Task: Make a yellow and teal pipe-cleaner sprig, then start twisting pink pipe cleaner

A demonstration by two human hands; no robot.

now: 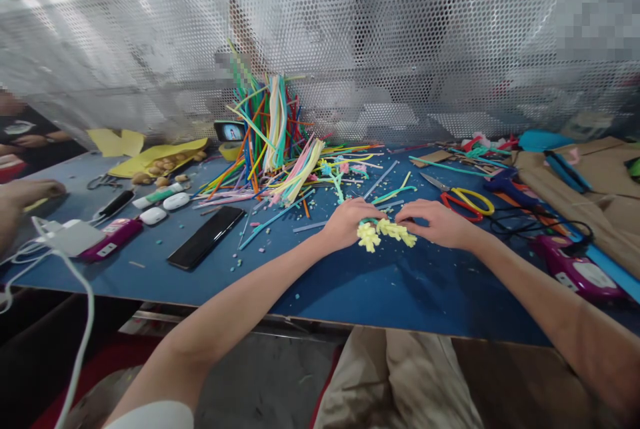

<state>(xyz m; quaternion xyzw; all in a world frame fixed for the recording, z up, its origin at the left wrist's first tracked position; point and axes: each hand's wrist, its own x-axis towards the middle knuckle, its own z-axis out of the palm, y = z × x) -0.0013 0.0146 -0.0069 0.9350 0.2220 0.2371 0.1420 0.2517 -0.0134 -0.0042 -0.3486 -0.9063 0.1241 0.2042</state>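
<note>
Both my hands meet over a small craft piece made of yellow fuzzy pipe-cleaner blossoms (386,232) on a green stem, lying on the blue table (350,282). My left hand (346,222) is closed around the left end of the stem. My right hand (436,222) pinches the right end, fingers curled over it. A big heap of coloured pipe cleaners (273,142) stands just behind my hands, leaning on the perforated metal screen (380,42).
Yellow-and-red scissors (463,200) lie right of my hands. A black phone (206,236), white earbud cases (165,206) and a pink device (111,240) lie at left, a purple tool (575,269) and brown cardboard (590,182) at right. Another person's hand (23,196) rests far left.
</note>
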